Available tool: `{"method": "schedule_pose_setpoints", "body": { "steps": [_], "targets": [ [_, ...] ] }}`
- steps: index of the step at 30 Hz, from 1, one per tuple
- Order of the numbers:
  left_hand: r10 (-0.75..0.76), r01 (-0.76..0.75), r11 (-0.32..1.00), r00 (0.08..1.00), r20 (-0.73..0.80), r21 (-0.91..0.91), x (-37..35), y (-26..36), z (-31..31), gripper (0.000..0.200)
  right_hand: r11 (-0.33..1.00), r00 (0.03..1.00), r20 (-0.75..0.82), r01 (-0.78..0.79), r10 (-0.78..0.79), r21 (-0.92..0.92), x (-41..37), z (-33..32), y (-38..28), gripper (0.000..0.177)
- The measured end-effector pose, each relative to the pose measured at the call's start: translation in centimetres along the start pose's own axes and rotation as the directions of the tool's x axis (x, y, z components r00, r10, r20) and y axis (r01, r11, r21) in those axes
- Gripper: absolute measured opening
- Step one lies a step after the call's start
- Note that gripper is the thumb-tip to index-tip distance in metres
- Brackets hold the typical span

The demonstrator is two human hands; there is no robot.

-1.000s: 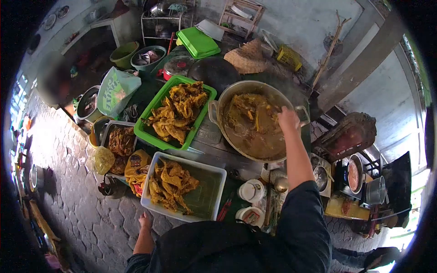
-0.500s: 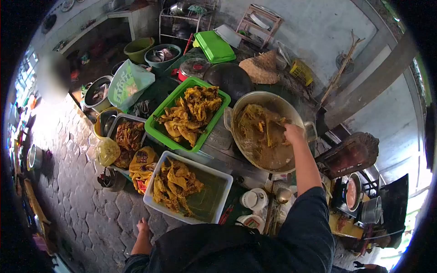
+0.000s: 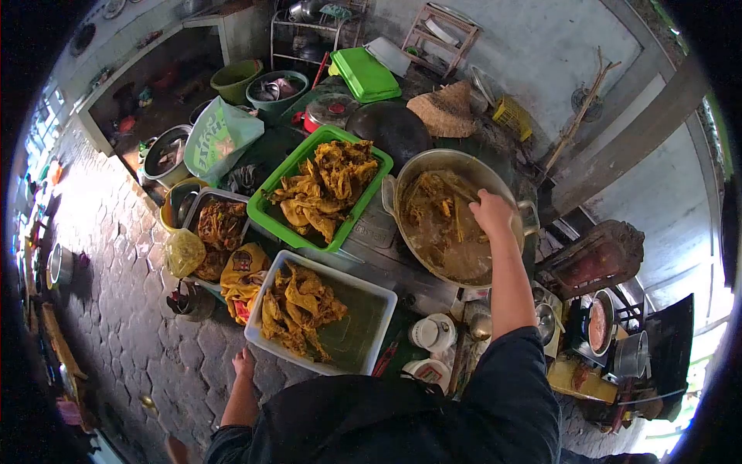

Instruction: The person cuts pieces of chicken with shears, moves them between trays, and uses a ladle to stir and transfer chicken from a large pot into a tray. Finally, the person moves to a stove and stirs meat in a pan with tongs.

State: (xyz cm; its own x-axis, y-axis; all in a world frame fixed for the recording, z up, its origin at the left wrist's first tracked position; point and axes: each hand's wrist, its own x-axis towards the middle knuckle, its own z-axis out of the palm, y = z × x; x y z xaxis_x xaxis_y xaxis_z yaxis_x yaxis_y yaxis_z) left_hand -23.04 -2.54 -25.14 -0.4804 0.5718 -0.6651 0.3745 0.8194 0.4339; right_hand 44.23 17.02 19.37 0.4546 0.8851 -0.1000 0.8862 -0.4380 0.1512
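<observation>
My right hand (image 3: 492, 213) reaches over a large metal pot (image 3: 396, 203) of brown broth with yellow-brown chicken pieces (image 3: 434, 195). Its fingers are closed near the right side of the pot, and a long pale piece runs up-left from them; what they grip is not clear. My left hand (image 3: 243, 363) hangs low beside the near-left corner of a white tray (image 3: 384, 319), its fingers loosely apart with nothing visible in them. Yellow chicken (image 3: 297, 311) fills the tray's left half. A green tray (image 3: 336, 241) piled with more chicken (image 3: 328, 185) stands between the pot and a light green bag (image 3: 220, 139).
Behind the pot are a dark round lid (image 3: 389, 139) and a woven cone (image 3: 444, 110). White tubs (image 3: 433, 334) and a ladle (image 3: 480, 325) lie near my body. On the right, a pan (image 3: 600, 325) sits on a stove beside a carved wooden panel (image 3: 599, 259). Paving (image 3: 147, 309) covers the floor.
My right hand has shifted slightly up and left over the pot. My left hand has risen a little toward the white tray. A blurred figure at far left is gone from view.
</observation>
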Motion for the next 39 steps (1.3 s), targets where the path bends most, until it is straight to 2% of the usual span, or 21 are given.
{"method": "schedule_pose_setpoints", "body": {
  "steps": [2,3,5,9,11,12,14,17,18,20,22,23,26,28,30,31,33,34,35,37,39],
  "targets": [
    [0.148,-0.145,0.989,0.983,-0.109,0.033,0.9,-1.1,0.8,0.048,0.989,0.994,-0.075,0.093,-0.085,0.117,0.3,1.1,-0.4,0.044],
    [0.145,-0.143,0.989,0.983,-0.109,0.032,-0.2,-0.5,0.3,0.048,0.989,0.993,-0.074,0.095,-0.087,0.115,0.1,1.0,-1.0,0.044],
    [0.045,-0.04,0.986,0.999,-0.026,0.159,-3.7,1.5,-1.3,0.052,0.983,0.99,-0.044,0.135,-0.131,0.122,-0.7,0.6,-3.0,0.041],
    [0.014,-0.008,0.989,0.999,-0.041,0.146,-2.4,-2.3,-0.9,0.05,0.983,0.98,0.083,0.179,-0.182,0.042,-0.7,2.4,-5.4,0.036],
    [-0.058,0.096,0.975,0.981,-0.187,0.2,-1.4,-4.3,0.2,0.048,0.974,0.97,0.096,0.225,-0.222,-0.018,-0.7,3.7,-5.6,0.037],
    [-0.057,0.094,0.974,0.982,-0.182,0.205,-0.4,-5.7,0.5,0.048,0.96,0.96,0.108,0.268,-0.259,-0.077,-0.8,4.4,-5.4,0.038],
    [-0.105,0.1,0.994,0.986,-0.13,-0.045,1.2,-7.0,0.6,0.048,0.949,0.952,0.07,0.304,-0.299,-0.083,-1.1,5.1,-4.7,0.04],
    [-0.091,0.079,0.991,0.989,-0.112,-0.112,1.8,-6.9,0.9,0.047,0.952,0.95,0.071,0.305,-0.303,-0.024,-2.3,4.0,-4.2,0.038],
    [-0.089,0.076,0.991,0.989,-0.115,-0.114,0.2,-5.6,0.4,0.047,0.964,0.963,0.047,0.266,-0.266,-0.009,-2.6,3.8,-3.6,0.034],
    [0.04,-0.029,0.993,0.994,-0.1,0.113,-4.2,-1.0,-1.4,0.046,0.974,0.973,0.025,0.228,-0.229,0.009,-3.5,3.0,-2.6,0.031],
    [0.027,-0.025,0.999,0.996,-0.08,0.025,-2.1,-2.1,-0.9,0.045,0.98,0.968,-0.177,0.191,-0.178,0.06,-5.0,1.9,-1.4,0.027],
    [0.017,-0.021,0.997,0.998,-0.058,-0.068,-0.8,-2.9,-0.4,0.045,0.99,0.976,-0.188,0.126,-0.112,0.064,-5.2,1.6,-1.1,0.028],
    [-0.007,0.007,1.0,1.0,-0.02,-0.018,0.4,-3.1,-0.7,0.045,0.995,0.962,-0.269,0.07,-0.048,0.076,-4.4,2.2,0.7,0.028],
    [-0.066,0.067,0.998,0.995,-0.073,0.011,-2.8,0.0,-1.7,0.047,0.997,0.959,-0.28,0.065,-0.051,0.044,-3.5,2.7,1.8,0.029],
    [0.147,-0.125,0.983,0.972,-0.182,0.131,-3.4,1.2,-2.9,0.045,0.999,0.974,-0.224,-0.033,0.041,0.041,-3.5,2.5,2.5,0.029],
    [0.154,-0.128,0.981,0.97,-0.187,0.142,-3.8,2.6,-4.0,0.045,0.996,0.961,-0.269,-0.048,0.066,0.072,-4.2,2.5,2.9,0.032],
    [0.432,-0.383,0.902,0.811,-0.395,0.2,-3.8,6.4,-6.1,0.036,0.988,0.976,-0.186,-0.096,0.117,0.118,-6.1,1.4,3.1,0.033],
    [0.465,-0.52,0.854,0.745,-0.478,0.022,-1.8,8.2,-7.2,0.031,0.979,0.982,-0.107,-0.139,0.156,0.149,-7.0,1.5,3.4,0.035],
    [0.474,-0.645,0.75,0.676,-0.564,-0.144,0.4,10.2,-8.1,0.025,0.98,0.971,-0.19,-0.118,0.148,0.16,-8.0,3.1,4.1,0.038],
    [0.737,-0.767,0.6,0.419,-0.53,0.229,-7.6,21.5,-12.0,0.021,0.97,0.963,-0.202,-0.139,0.179,0.198,-10.6,4.4,4.7,0.039],
    [0.764,-0.874,0.472,0.338,-0.55,0.118,-12.9,30.7,-12.8,0.019,0.957,0.953,-0.211,-0.164,0.217,0.241,-13.3,5.7,5.0,0.04]
  ]
}}
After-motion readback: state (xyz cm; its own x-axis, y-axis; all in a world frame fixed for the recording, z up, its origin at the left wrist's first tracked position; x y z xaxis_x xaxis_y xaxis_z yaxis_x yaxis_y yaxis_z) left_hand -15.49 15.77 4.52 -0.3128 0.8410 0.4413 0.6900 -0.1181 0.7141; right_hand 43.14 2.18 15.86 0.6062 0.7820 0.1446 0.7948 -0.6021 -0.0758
